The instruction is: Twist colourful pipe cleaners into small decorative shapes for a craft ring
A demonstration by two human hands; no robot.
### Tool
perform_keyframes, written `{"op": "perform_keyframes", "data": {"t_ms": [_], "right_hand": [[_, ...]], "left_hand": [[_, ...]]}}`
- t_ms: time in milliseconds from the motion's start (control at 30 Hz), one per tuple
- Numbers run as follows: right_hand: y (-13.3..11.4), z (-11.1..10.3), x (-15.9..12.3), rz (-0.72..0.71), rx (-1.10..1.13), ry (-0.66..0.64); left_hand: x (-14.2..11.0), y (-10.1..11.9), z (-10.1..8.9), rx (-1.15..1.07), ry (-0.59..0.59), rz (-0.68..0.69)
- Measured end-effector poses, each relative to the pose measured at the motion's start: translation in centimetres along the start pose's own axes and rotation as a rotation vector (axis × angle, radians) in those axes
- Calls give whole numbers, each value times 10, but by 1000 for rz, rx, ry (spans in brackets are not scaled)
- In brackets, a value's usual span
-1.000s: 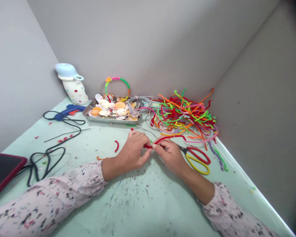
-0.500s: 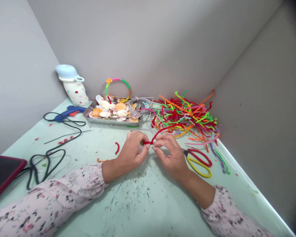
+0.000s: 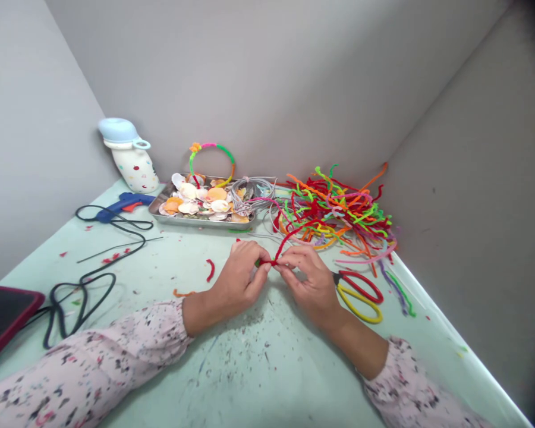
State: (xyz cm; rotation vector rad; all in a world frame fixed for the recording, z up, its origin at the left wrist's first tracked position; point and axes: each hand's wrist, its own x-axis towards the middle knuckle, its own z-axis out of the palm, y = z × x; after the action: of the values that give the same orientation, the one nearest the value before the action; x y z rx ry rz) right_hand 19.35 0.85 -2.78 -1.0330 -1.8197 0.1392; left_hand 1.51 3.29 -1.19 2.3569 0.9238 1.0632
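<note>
The pale green table [image 3: 267, 368] fills the lower frame. At the centre, the left hand [image 3: 238, 279] and right hand [image 3: 310, 282] each pinch closed on a red pipe cleaner [image 3: 288, 241], which rises toward the pipe cleaner pile [image 3: 339, 211]. Scissors [image 3: 359, 291] lie just right.

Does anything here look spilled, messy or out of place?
Yes. Small cut scraps and dark specks litter the table around both hands, and the pipe cleaner pile sprawls loosely toward the scissors.
</note>
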Motion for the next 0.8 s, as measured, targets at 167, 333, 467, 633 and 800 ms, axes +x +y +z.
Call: {"op": "perform_keyframes", "data": {"t_ms": [167,333,467,633,800], "right_hand": [[0,0,-1,-29,-45,11],[-1,0,0,-26,-51,17],[-2,-1,0,7,-34,-7],[-4,-1,1,64,-15,-61],[-3,-2,2,89,-3,-117]], "left_hand": [[0,0,1,6,10,7],[0,-1,1,8,18,13],[-1,-2,1,22,21,27],[-1,-2,2,46,19,42],[0,-2,1,73,-9,56]]}}
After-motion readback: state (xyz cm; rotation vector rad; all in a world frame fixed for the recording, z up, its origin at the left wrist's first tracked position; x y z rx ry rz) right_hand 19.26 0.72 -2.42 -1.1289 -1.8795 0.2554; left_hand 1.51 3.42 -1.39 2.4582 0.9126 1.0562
